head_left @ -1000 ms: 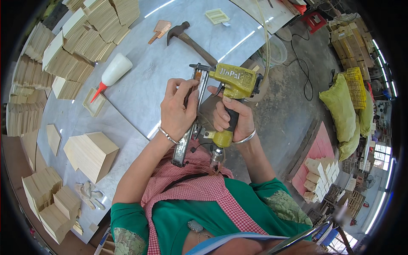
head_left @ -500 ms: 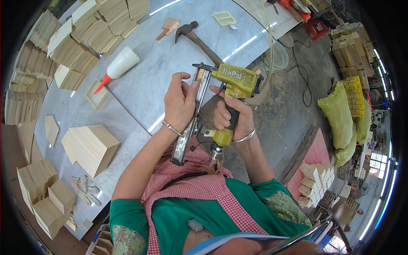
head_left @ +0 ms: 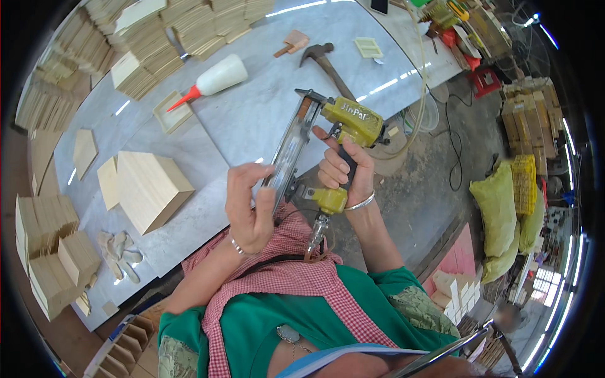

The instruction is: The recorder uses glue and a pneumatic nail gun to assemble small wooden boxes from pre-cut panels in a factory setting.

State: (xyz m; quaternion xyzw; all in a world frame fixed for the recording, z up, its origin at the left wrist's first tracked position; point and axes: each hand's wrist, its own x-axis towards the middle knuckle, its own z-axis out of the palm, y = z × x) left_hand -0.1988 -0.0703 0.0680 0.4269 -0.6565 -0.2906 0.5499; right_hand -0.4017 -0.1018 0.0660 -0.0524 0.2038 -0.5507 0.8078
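Note:
My right hand [head_left: 345, 171] grips the black handle of a yellow-green air nail gun [head_left: 356, 123], its index finger stretched out near the trigger. The gun is held upright in front of my apron, its long metal magazine [head_left: 291, 145] slanting down to the left. My left hand [head_left: 249, 211] is curled at the magazine's lower part, fingertips and thumb against its edge; the hand hides the magazine's lower end. A hose fitting [head_left: 318, 233] hangs under the handle. Beyond the gun, a claw hammer [head_left: 331, 66] lies on the grey table [head_left: 214, 138].
A white glue bottle [head_left: 220, 75] with a red nozzle rests against a small wooden tray [head_left: 171, 113]. Wooden panel stacks [head_left: 189, 31] line the far left. A block of house-shaped panels [head_left: 151, 189] and gloves [head_left: 120, 255] lie nearer. Yellow sacks [head_left: 495, 208] stand at the right.
My left hand has slid down the magazine toward me. The magazine's lower end, visible before, is now behind that hand. The view has shifted, moving the table items rightward.

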